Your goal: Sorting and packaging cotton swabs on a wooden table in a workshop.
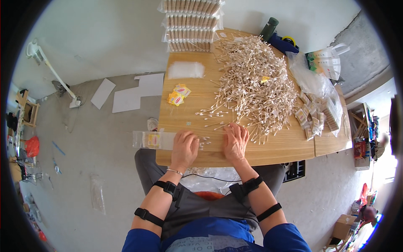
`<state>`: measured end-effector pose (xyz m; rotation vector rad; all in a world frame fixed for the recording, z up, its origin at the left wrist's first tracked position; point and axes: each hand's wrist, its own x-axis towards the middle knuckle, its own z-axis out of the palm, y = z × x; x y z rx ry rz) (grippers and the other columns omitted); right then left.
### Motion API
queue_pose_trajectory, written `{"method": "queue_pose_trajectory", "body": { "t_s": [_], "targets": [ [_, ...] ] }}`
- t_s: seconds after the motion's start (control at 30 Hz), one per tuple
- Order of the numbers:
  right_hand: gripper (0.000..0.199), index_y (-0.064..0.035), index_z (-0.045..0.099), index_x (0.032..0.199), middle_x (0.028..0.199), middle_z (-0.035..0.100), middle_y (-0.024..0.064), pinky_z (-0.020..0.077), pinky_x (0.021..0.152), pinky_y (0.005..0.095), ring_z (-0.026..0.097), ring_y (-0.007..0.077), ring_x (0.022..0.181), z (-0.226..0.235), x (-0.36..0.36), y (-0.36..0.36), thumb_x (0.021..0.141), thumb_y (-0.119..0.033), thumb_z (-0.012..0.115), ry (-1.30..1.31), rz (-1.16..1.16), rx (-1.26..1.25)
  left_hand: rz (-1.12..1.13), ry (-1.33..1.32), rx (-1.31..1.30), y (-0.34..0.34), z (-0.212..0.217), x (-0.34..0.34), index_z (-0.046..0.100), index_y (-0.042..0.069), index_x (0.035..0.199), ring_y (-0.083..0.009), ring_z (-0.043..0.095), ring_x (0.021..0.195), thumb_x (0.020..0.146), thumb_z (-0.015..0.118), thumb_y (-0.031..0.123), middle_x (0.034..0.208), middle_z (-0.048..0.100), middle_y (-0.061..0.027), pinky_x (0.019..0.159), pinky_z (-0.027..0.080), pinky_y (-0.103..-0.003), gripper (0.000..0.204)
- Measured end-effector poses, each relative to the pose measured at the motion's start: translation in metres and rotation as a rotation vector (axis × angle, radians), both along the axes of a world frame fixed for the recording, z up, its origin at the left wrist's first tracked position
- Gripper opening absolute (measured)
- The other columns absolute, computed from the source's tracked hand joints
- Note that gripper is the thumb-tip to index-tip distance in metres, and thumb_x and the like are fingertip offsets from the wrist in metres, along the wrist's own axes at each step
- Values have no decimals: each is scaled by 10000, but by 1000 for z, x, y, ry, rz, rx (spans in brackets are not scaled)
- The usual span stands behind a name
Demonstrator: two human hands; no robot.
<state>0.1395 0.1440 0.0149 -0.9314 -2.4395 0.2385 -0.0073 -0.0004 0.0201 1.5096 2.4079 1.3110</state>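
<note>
My left hand [184, 148] is curled on the table near its front edge, closed round a small bunch of cotton swabs [204, 141] whose tips stick out to the right. Left of it lies a clear plastic bag [167, 140], and a packed row of swabs with a yellow card [152, 140] shows at the bag's outer end. My right hand [236, 140] rests at the near edge of a large loose heap of cotton swabs [256, 80]. Its fingers are bent down and drawn together on a few swabs there; the palm side is hidden.
Yellow cards [179, 94] and a stack of clear bags [186, 70] lie left of the heap. Filled swab packs [191, 25] are stacked behind. At the right are small bundles [310, 115] in plastic, a green bottle [269, 28] and a blue tape dispenser [283, 43].
</note>
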Motion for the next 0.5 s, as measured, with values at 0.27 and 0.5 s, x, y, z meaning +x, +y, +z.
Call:
{"method": "queue_pose_trajectory", "body": {
  "t_s": [0.27,0.5],
  "targets": [
    [382,-75,603,1149,1301,506,107,248,1082,529,400,347,1241,-2,7,22,777,-144,655,21,-44,-3,17,60,-25,0,3,1,630,27,957,-324,521,1061,831,661,155,1023,583,-109,945,413,-428,183],
    [428,-82,563,1231,1279,517,113,225,1097,540,395,340,1247,-1,-24,12,813,-148,631,-96,73,12,9,52,-21,2,1,1,624,24,937,-329,517,1059,814,669,151,1016,581,-114,942,412,-429,183]
  ]
}}
